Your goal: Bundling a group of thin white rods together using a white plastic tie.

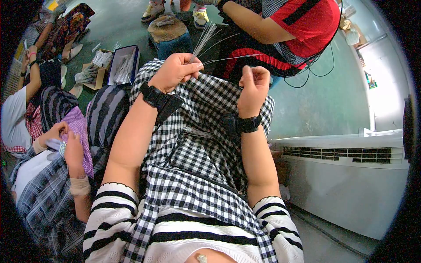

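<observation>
My left hand (177, 71) is closed in a pinch around a bundle of thin, silvery wire-like strands (204, 43). Most of them fan upward from the fingertips, while a few stray off to the right. Across from it, my right hand (253, 90) is raised with its fingers curled together, just below the end of one stray strand. Whatever lies between those fingers is too small to make out. More thin strands (199, 132) rest in a fold of the black-and-white checked apron (193, 153) on my lap. Both wrists wear black straps.
A dark blue box (136, 68) of pale, thin items stands beside a cardboard box (90, 83) at the upper left. Ahead is a stool with a round top (169, 30). Co-workers sit at left and in front. A white vented appliance (333, 188) stands at right.
</observation>
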{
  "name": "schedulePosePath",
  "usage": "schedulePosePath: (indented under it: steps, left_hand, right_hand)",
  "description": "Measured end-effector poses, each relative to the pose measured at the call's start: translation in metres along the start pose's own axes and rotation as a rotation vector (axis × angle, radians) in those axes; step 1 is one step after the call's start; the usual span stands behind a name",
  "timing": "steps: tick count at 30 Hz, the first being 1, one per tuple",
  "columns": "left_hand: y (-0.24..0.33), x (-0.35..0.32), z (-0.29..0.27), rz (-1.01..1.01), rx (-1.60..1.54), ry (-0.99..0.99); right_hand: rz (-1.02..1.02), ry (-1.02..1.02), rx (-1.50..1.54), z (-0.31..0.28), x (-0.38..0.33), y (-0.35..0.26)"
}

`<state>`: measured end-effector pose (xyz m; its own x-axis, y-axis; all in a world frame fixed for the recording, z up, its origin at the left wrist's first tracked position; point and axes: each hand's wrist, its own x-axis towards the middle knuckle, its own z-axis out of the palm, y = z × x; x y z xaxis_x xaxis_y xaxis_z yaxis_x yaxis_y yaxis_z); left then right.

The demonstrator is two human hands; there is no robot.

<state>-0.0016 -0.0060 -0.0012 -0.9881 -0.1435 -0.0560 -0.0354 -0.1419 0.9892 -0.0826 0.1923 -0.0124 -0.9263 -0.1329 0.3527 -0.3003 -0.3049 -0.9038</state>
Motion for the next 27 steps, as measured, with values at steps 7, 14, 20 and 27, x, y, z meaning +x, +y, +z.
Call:
schedulePosePath:
  steps: [7, 14, 20, 27]
  left_hand:
    - [0.001, -0.001, 0.0, -0.008, 0.06, -0.049]
    - [0.005, -0.005, 0.001, -0.005, 0.111, -0.106]
    - [0.005, -0.005, 0.001, 0.013, 0.09, -0.087]
    - [0.002, -0.003, 0.002, 0.069, 0.08, -0.085]
  right_hand:
    - [-0.427, -0.271, -0.588, 0.018, -0.015, -0.011]
    - [-0.493, -0.243, -0.751, 0.017, -0.015, -0.008]
    - [-0.522, -0.204, -0.808, 0.017, -0.014, -0.008]
    - [-0.458, -0.189, -0.559, 0.015, -0.011, -0.007]
